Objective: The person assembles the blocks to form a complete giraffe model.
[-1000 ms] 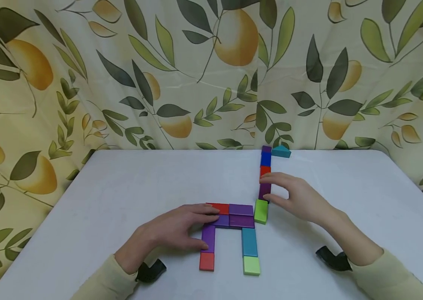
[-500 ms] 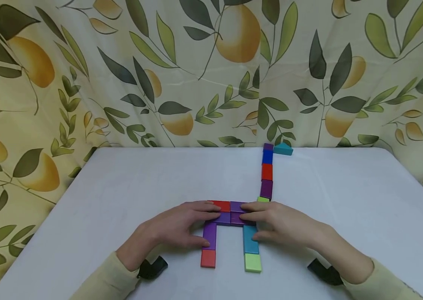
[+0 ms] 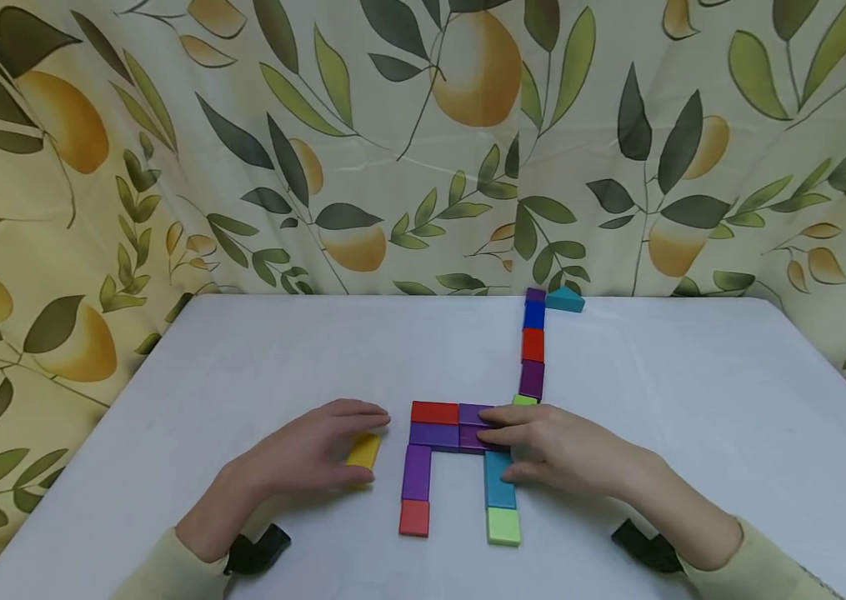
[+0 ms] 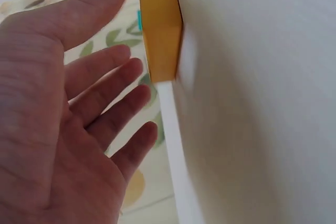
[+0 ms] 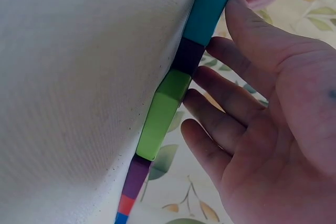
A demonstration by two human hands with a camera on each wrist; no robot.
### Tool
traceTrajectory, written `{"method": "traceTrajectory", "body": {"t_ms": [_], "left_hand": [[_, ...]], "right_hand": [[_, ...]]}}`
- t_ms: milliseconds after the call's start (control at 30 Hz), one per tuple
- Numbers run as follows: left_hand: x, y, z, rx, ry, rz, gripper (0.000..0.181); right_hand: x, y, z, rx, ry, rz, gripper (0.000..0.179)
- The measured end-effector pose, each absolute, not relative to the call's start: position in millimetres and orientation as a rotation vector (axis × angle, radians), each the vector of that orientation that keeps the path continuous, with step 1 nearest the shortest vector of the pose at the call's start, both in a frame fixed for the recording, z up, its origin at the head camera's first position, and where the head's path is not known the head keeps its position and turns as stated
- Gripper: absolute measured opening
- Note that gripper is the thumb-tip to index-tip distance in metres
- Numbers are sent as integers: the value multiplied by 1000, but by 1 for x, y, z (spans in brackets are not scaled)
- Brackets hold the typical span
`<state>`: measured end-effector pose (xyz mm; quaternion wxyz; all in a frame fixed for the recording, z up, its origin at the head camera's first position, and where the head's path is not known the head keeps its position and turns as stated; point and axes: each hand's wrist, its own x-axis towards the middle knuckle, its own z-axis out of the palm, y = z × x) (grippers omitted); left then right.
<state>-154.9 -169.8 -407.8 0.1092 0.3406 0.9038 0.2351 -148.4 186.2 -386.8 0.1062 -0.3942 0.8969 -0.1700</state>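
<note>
Flat coloured blocks form a figure on the white table. Its body has a red block [image 3: 435, 412] and a violet block [image 3: 433, 435] at the left, darker purple ones at the right. Below are a violet leg block [image 3: 416, 472] with a red end block [image 3: 414, 518], and a teal leg block [image 3: 499, 479] with a light green end block [image 3: 503, 527]. My left hand [image 3: 306, 446] hovers loosely over a yellow block [image 3: 364, 451], left of the body; the left wrist view shows its fingers extended. My right hand [image 3: 580, 450] rests fingertips on the purple blocks, thumb at the teal leg.
From a green block [image 5: 163, 116], partly hidden by my right hand in the head view, a column of purple, red [image 3: 533, 344] and blue [image 3: 534, 315] blocks runs to the far table edge. A teal triangular block [image 3: 565, 301] sits there. A patterned curtain [image 3: 362, 167] hangs behind.
My right hand has come down from the column to the purple body blocks. My left hand has drawn back leftward off the body, and the yellow block now shows beside it.
</note>
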Motion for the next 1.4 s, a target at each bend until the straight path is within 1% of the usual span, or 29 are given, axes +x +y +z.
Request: {"method": "traceTrajectory", "body": {"t_ms": [133, 333, 767, 1067, 1400], "left_hand": [[-152, -180, -408, 982, 2661, 706, 60], [-152, -182, -408, 996, 2645, 703, 56], [-160, -176, -406, 1009, 2634, 714, 52], [-159, -169, -407, 921, 2813, 745, 49], [-159, -161, -405, 973, 2767, 725, 36]], "right_hand": [[-148, 187, -387, -1165, 2643, -495, 52], [-148, 187, -387, -1172, 2641, -504, 51], [-147, 186, -386, -1170, 2645, -500, 51], [-147, 186, -386, -1178, 2644, -502, 51], [-147, 186, -387, -1185, 2649, -501, 51]]}}
